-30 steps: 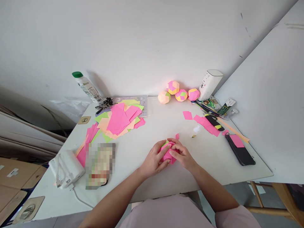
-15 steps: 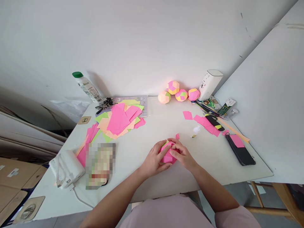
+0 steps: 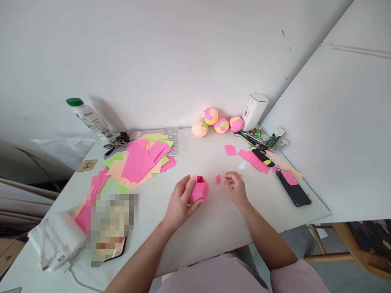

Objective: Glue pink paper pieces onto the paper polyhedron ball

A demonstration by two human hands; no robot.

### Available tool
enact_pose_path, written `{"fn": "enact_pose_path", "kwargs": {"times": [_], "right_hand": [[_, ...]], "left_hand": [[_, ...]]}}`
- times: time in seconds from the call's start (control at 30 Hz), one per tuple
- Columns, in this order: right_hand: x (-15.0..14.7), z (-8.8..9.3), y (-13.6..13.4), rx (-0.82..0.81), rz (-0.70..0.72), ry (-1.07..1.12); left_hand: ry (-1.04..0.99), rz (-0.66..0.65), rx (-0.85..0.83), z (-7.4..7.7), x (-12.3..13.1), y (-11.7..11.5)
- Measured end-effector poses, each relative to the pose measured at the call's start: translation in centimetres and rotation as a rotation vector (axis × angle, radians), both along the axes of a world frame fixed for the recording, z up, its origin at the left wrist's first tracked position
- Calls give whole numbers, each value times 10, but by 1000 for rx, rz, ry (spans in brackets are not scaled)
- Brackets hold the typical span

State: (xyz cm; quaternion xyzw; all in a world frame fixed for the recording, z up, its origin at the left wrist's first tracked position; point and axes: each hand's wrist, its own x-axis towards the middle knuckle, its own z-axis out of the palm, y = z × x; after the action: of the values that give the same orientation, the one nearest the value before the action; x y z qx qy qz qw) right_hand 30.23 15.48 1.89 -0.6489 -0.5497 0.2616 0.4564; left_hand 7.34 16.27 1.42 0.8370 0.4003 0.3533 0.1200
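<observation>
Head view: our left hand (image 3: 180, 202) grips the half-built pink paper ball (image 3: 197, 190) on the counter (image 3: 214, 219); our right hand (image 3: 235, 188), fingers loosely curled (holding nothing we can see), nears a pink scrap (image 3: 218, 178). We should hold the ball steady.

Four paper balls (image 3: 209, 116) by the wall; one pink box (image 3: 198, 189); one bottle (image 3: 88, 118); one bunch of keys (image 3: 117, 139); one black phone (image 3: 293, 191); two hands (image 3: 179, 203).
</observation>
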Motion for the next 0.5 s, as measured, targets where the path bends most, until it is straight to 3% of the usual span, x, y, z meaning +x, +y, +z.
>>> {"fn": "enact_pose_path", "kwargs": {"times": [0.27, 0.5], "right_hand": [[-9, -23, 29, -65, -19, -422], [3, -23, 42, -64, 34, -374]], "left_hand": [[3, 91, 14, -5, -2, 7], [59, 55, 24, -9, 1, 6]]}}
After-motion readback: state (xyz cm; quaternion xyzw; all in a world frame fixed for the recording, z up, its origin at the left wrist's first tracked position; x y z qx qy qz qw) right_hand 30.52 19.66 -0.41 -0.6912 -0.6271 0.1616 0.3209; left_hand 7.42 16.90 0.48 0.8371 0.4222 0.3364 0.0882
